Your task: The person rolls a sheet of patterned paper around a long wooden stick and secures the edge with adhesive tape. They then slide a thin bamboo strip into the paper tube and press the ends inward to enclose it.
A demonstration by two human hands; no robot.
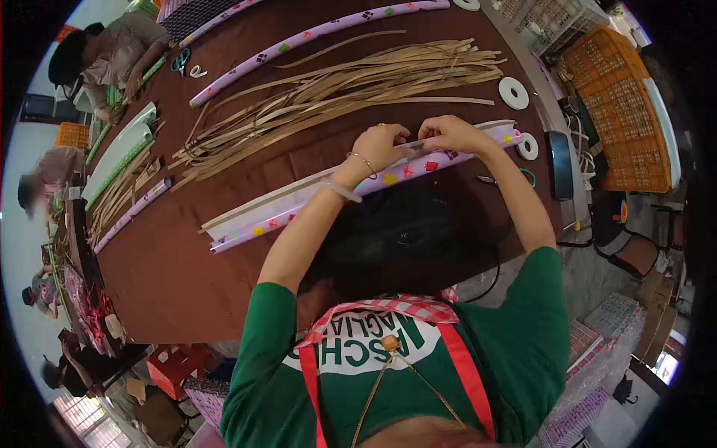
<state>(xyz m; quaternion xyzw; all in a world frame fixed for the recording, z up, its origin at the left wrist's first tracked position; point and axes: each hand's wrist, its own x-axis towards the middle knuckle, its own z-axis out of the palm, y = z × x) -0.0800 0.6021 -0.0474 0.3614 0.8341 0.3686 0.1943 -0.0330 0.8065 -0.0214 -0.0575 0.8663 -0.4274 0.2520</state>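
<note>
A long sheet of purple patterned paper (388,178) lies in front of me, partly rolled, with its white inner side showing. A flat tan strip (258,203) runs along its far edge. My left hand (379,146) is closed in a pinch at this edge, near the middle of the sheet. Just to its right, my right hand (451,137) pinches the same edge with bent fingers. A short greyish piece shows between the two hands; I cannot make out what it is. The fingertips are partly hidden.
A large pile of flat tan strips (351,93) lies beyond the paper on the brown cloth (187,276). White tape rolls (514,93) and scissors (526,178) are at the right. A phone (559,166) lies near the edge. Another person (123,56) works at far left.
</note>
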